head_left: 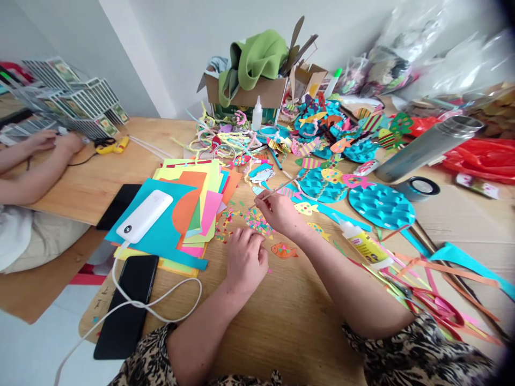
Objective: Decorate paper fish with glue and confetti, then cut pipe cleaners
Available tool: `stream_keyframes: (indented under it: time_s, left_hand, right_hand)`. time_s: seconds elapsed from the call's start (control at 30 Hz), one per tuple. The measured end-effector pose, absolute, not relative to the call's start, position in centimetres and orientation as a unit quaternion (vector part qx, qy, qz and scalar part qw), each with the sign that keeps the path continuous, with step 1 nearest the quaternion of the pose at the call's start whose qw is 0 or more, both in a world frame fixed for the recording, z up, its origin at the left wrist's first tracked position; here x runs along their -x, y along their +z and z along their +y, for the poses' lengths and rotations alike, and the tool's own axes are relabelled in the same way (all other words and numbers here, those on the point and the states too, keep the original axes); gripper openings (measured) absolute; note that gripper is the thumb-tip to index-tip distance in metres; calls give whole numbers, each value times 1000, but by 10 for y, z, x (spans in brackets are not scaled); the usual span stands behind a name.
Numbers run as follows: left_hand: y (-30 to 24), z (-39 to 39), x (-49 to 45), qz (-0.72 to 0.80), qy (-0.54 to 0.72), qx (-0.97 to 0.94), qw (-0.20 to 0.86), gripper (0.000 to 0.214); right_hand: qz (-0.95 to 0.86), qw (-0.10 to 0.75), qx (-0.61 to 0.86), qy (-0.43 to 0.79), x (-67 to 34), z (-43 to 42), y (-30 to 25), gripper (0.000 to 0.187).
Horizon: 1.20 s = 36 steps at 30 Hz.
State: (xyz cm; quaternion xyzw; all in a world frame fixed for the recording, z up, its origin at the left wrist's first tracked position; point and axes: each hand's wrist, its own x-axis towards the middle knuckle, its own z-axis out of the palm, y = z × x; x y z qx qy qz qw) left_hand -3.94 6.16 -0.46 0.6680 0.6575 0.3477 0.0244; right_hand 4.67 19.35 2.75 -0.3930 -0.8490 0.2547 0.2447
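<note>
My right hand (278, 215) pinches a thin stick (286, 185), held slanting above a pile of tiny coloured paper bits (257, 221). Just below that pile, my left hand (246, 257) rests low over the table with its fingers curled closed. Whatever those fingers may hold is hidden. Close by on the right lies an orange paper fish (284, 250) with coloured spots. More paper fish, including a pale yellow one (306, 208), are beyond my right wrist. A yellow-labelled glue bottle (367, 245) lies beside my right forearm.
On the left are stacked coloured paper sheets (209, 182), a white power bank (145, 215) with its cable, and a black phone (127, 308). Right stand blue scalloped discs (381, 206), a tilted steel flask (428, 150) and red scissors (438, 306). A co-worker's hands (56, 142) are far left.
</note>
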Motion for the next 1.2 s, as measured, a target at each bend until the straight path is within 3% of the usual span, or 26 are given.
stream_keyframes:
  time_s: [0.37,0.77,1.2]
  left_hand:
    - [-1,57,37,606,394,-689,43,29]
    - [-4,57,34,574,382,-719,86,32]
    - [-6,57,33,560,368,-735,99,32]
  right_hand:
    - [-768,323,430,348,-118,149,52,18]
    - [-783,260,465,320,-146,113,36,9]
    - [-809,258,432,304,-143,111,37,10]
